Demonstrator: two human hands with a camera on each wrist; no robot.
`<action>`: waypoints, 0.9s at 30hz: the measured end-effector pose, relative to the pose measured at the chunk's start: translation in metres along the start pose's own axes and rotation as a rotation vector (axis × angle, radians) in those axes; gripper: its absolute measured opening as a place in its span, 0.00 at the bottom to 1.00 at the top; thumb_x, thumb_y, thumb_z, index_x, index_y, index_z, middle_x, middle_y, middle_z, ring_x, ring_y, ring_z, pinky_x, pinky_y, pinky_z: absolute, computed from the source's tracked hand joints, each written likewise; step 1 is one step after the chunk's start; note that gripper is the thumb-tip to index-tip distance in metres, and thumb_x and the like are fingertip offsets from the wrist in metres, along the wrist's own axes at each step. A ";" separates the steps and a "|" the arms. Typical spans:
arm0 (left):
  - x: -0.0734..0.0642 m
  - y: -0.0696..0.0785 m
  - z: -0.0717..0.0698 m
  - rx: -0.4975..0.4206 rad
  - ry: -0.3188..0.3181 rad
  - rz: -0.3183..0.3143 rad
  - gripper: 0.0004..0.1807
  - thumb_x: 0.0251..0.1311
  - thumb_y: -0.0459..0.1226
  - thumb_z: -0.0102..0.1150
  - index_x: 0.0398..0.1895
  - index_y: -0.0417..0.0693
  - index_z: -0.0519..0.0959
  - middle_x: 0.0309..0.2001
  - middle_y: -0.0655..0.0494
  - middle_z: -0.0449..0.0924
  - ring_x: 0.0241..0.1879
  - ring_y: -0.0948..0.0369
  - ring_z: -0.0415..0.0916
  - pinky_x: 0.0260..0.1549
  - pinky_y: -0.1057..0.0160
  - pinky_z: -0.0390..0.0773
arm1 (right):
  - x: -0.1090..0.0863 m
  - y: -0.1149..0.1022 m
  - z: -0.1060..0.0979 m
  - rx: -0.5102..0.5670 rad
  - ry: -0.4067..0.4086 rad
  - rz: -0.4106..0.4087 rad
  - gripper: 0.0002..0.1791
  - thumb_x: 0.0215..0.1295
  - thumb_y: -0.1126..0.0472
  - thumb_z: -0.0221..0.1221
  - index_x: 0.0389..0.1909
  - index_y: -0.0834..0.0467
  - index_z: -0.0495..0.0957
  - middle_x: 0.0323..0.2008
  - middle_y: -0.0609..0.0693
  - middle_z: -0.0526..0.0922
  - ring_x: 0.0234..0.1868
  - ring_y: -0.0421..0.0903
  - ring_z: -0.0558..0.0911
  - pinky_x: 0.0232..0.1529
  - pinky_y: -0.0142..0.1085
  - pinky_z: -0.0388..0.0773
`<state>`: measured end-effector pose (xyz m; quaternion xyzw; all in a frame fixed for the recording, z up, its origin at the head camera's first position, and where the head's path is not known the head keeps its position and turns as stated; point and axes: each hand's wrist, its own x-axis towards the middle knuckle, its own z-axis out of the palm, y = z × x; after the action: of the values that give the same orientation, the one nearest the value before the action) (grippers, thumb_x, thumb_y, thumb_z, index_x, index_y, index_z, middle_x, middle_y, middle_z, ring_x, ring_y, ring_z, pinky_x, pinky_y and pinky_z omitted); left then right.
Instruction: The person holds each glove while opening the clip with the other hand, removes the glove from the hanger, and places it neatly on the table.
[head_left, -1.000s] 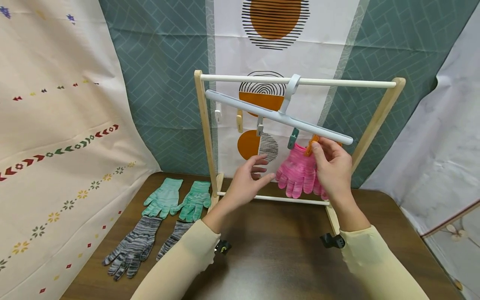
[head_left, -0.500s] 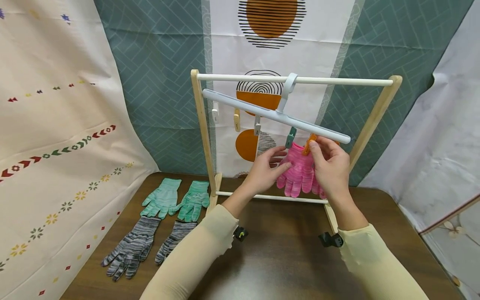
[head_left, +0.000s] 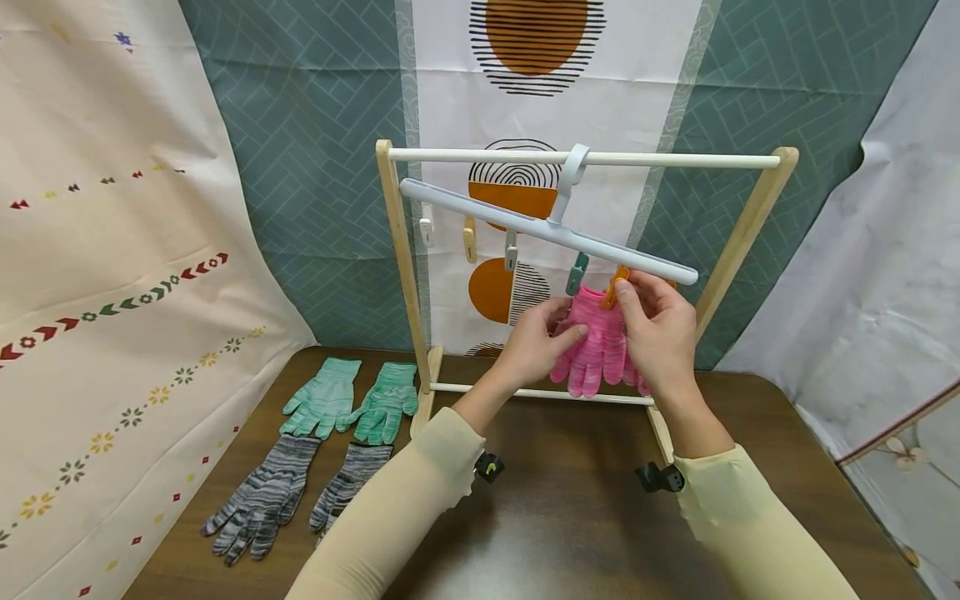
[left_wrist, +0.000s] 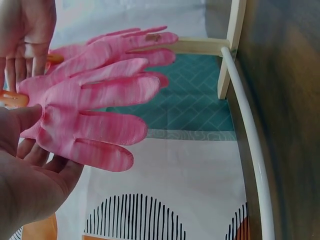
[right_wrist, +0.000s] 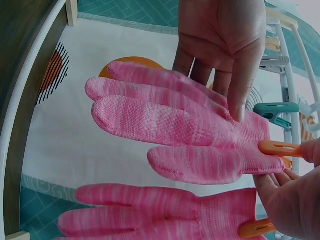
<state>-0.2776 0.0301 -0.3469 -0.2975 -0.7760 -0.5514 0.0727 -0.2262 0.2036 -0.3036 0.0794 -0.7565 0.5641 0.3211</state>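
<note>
My right hand (head_left: 663,337) pinches an orange clothespin (head_left: 614,290), which sits at the cuff of a pink knit glove (head_left: 598,333). My left hand (head_left: 528,346) holds the same glove near its cuff, the thumb in front and the fingers behind, as the left wrist view shows. A second pink glove (right_wrist: 145,215) hangs beside it from another orange clothespin (right_wrist: 256,228). Both hang fingers down under the right arm of a light blue hanger (head_left: 517,223), which tilts down to the right. A green clothespin (head_left: 577,273) hangs just left of the held glove.
A wooden rack carries the hanger on its white top bar (head_left: 465,156). More clothespins, one beige (head_left: 469,240) and one grey (head_left: 511,250), hang at the left. Green gloves (head_left: 326,398) and grey striped gloves (head_left: 270,492) lie on the brown table (head_left: 570,517).
My left hand has moved right from beside the pink glove and taken hold of it near the cuff. The right hand keeps its grip on the orange clothespin.
</note>
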 end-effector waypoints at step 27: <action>-0.009 0.002 0.002 -0.087 0.044 -0.014 0.16 0.72 0.33 0.67 0.59 0.36 0.82 0.47 0.47 0.90 0.43 0.59 0.87 0.45 0.66 0.84 | 0.000 0.003 0.005 0.017 0.076 -0.016 0.21 0.77 0.55 0.64 0.62 0.64 0.84 0.53 0.56 0.89 0.51 0.41 0.86 0.53 0.29 0.82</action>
<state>-0.2687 0.0292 -0.3503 -0.2829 -0.7514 -0.5917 0.0728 -0.2299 0.2001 -0.3068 0.0666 -0.7382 0.5707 0.3535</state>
